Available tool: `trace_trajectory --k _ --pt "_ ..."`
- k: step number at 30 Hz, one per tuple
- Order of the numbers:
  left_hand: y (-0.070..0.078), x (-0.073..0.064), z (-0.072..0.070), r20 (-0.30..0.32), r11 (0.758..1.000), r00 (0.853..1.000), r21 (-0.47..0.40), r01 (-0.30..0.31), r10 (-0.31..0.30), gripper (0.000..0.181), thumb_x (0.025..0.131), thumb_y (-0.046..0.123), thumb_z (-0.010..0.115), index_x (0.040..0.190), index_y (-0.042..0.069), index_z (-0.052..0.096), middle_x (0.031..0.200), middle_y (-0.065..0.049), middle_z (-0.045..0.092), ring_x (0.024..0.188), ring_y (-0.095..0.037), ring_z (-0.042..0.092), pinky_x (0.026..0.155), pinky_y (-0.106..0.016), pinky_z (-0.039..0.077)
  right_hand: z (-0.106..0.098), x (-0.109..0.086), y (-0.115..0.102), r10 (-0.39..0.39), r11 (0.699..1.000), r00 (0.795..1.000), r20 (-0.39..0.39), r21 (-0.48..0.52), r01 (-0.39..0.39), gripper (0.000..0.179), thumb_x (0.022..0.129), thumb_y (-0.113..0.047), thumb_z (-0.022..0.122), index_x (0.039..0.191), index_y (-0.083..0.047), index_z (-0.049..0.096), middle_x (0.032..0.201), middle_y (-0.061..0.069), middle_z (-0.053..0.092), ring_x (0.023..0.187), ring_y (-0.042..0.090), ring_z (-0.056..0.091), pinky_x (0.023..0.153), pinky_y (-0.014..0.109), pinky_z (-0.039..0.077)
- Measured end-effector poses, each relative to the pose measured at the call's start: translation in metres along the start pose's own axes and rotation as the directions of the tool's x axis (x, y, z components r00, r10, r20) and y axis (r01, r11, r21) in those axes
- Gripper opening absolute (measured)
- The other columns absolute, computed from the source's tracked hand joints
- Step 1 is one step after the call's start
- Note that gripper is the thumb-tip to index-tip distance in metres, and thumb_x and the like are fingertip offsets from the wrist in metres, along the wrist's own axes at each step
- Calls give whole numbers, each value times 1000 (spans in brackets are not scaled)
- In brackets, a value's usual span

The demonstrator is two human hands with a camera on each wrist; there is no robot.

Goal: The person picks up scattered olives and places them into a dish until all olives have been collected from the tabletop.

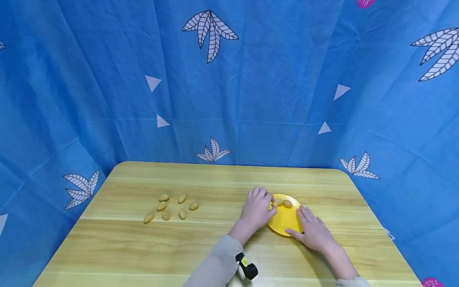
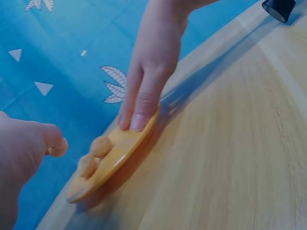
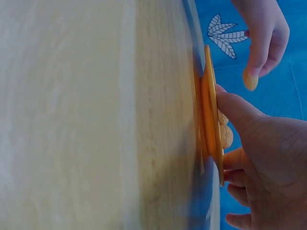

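Blue cloth, printed with white leaf motifs and pale triangles, was hung behind a wood-grained table. One tan nut-like piece was pinched between the thumb and fingertips of the left hand, near the left rim of a yellow plate and clear of its surface. Two plated pieces were set close together toward the far rim. The plate's right side was touched by the right hand, its fingers extended and its thumb laid at the near rim.

In the head view, the held piece was largely covered by the left hand; in the left wrist view, that hand was cut off by the picture's edge. A black object at the upper corner there was also cropped and could not be identified.

Seven loose pieces were scattered on the table's left part, with the left hand interposed between them and the plate. A black device was seen at the cuff of the left sleeve.

Loose pieces were shown by the head view alone; by the right wrist view, the plate was presented edge-on, its contents partly hidden.
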State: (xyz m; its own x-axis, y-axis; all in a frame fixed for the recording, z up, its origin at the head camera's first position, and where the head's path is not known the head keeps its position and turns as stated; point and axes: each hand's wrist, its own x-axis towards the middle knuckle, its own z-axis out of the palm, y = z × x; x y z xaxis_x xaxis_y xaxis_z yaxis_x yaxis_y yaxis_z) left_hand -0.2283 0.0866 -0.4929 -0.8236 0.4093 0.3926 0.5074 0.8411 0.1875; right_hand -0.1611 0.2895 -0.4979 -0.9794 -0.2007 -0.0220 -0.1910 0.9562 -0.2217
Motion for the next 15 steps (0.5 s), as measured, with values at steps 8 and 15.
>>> trace_trajectory --k 8,15 --pt "9 7 19 -16 994 997 70 -80 82 19 88 45 66 96 28 69 99 10 57 96 -11 46 79 -24 35 0 0 0 -2 1000 1000 -7 -10 2 91 89 -61 55 142 11 38 153 30 30 141 48 29 109 65 29" --pt "16 11 27 5 987 995 131 -98 98 21 89 47 66 97 28 70 97 10 57 95 -11 46 77 -25 34 1 0 1 -1 1000 1000 -10 -11 1 90 90 -60 56 142 11 38 153 30 30 141 48 29 109 64 29"
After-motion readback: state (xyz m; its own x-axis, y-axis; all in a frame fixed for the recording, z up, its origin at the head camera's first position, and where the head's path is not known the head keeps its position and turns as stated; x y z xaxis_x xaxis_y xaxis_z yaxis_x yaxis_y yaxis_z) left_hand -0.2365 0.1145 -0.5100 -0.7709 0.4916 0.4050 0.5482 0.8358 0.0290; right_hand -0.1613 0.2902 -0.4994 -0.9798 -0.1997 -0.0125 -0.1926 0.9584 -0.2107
